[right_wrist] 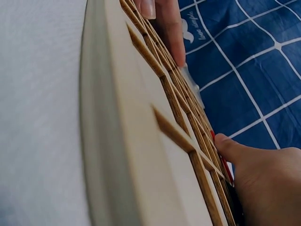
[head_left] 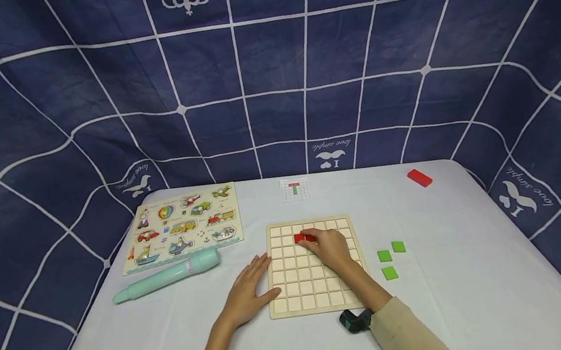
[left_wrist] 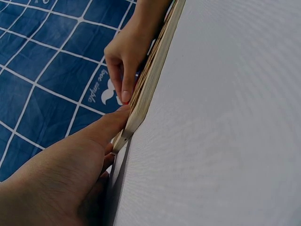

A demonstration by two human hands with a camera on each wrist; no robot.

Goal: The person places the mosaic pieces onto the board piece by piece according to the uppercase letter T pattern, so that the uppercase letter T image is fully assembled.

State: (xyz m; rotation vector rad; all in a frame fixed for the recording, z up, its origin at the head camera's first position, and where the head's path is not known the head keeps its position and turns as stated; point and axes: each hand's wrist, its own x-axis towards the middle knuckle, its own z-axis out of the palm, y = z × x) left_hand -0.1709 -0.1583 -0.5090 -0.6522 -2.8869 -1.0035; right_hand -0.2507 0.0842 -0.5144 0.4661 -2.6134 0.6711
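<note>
A wooden grid board (head_left: 295,306) lies flat on the white table. Red square tiles (head_left: 298,238) sit in its second row from the back, partly covered by my right hand (head_left: 331,248). The thumb and forefinger of that hand pinch a red tile (head_left: 311,238) over the grid; in the right wrist view the thumb touches red (right_wrist: 226,167) at the board's surface. With its fingers spread, my left hand (head_left: 246,294) rests at the board's left edge, the thumb on the rim. Several green square tiles (head_left: 389,273) lie right of the board.
Behind the board lies a pattern card (head_left: 295,190) with a red and green T. A red rectangular piece (head_left: 419,178) is at the back right. To the left are a vehicle picture puzzle (head_left: 182,226) and a mint-green pen-shaped object (head_left: 167,276). A dark blue checked cloth (head_left: 274,118) hangs behind.
</note>
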